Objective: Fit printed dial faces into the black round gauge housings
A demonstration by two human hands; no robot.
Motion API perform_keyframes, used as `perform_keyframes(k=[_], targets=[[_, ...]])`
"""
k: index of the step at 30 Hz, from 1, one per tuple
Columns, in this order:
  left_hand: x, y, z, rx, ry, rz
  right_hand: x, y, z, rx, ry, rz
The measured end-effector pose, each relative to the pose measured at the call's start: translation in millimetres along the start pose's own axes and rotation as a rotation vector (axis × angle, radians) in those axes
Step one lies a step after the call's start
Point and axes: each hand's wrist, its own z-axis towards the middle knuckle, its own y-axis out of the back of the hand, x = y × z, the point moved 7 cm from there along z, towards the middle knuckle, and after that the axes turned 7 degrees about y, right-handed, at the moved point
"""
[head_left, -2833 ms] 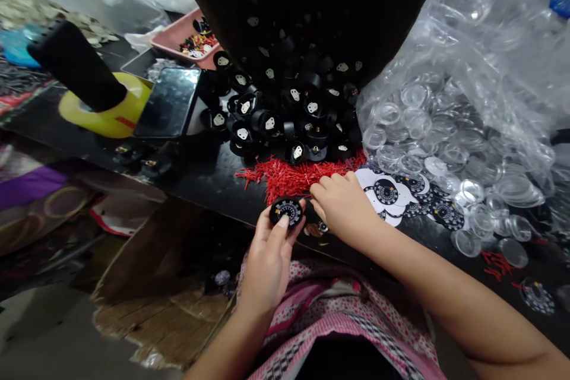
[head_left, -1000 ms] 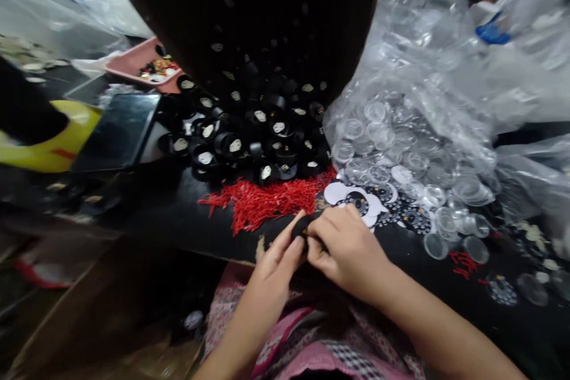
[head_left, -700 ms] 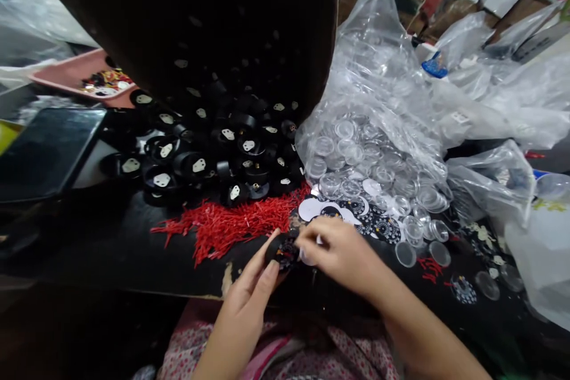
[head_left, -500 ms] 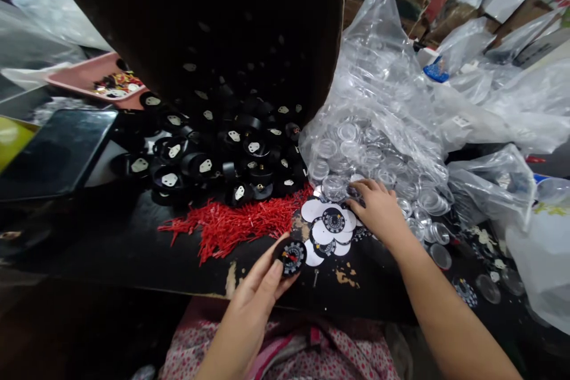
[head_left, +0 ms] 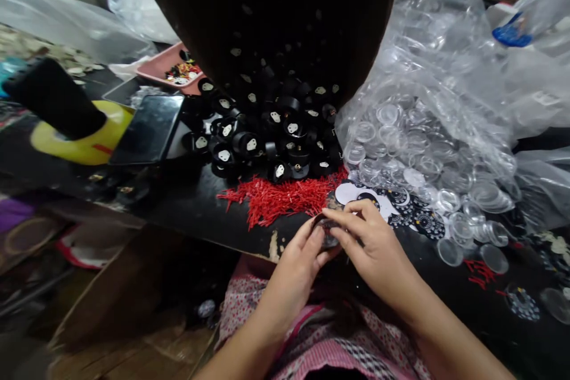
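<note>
My left hand (head_left: 299, 258) is closed around a small round black-cased dial (head_left: 328, 238), held above the table's front edge. The dial's face is tilted up and partly hidden by fingers. From the right, my right hand (head_left: 371, 240) pinches at the dial's rim, with what looks like a clear round plastic cover over the face. Just beyond my hands lie printed dial discs (head_left: 403, 205), some white side up. Red pointers (head_left: 287, 199) form a loose heap to the left of them. Many clear round covers (head_left: 427, 160) spill out of a plastic bag behind my right hand.
Black round cases (head_left: 252, 142) spill from a large dark container (head_left: 276, 6) at the back. To the left are a phone-like dark slab (head_left: 146, 129), a yellow tape roll (head_left: 75, 142) and a pink tray (head_left: 155, 68). Loose covers (head_left: 449, 252) and a few red pointers (head_left: 480, 273) lie right.
My right hand has come from the clear covers to the dial in my left hand, and now touches it. The view has swung to the left.
</note>
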Motion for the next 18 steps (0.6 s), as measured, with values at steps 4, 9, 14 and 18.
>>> perform_keyframes(k=[4, 9, 14, 18], targets=[[-8.3, 5.2, -9.7, -0.055, -0.113, 0.242, 5.4, -5.6, 5.9, 0.008, 0.002, -0.042], [-11.7, -8.0, -16.9, -0.004, -0.172, 0.433, 11.3, -4.5, 15.1, -0.068, 0.016, -0.294], [-13.4, 6.5, -27.0, -0.046, -0.12, 0.506, 12.5, -17.8, 18.9, -0.011, 0.059, -0.218], [-35.1, 89.9, -70.0, -0.392, -0.202, 0.678, 2.3, -19.6, 14.0, 0.153, -0.002, 0.017]])
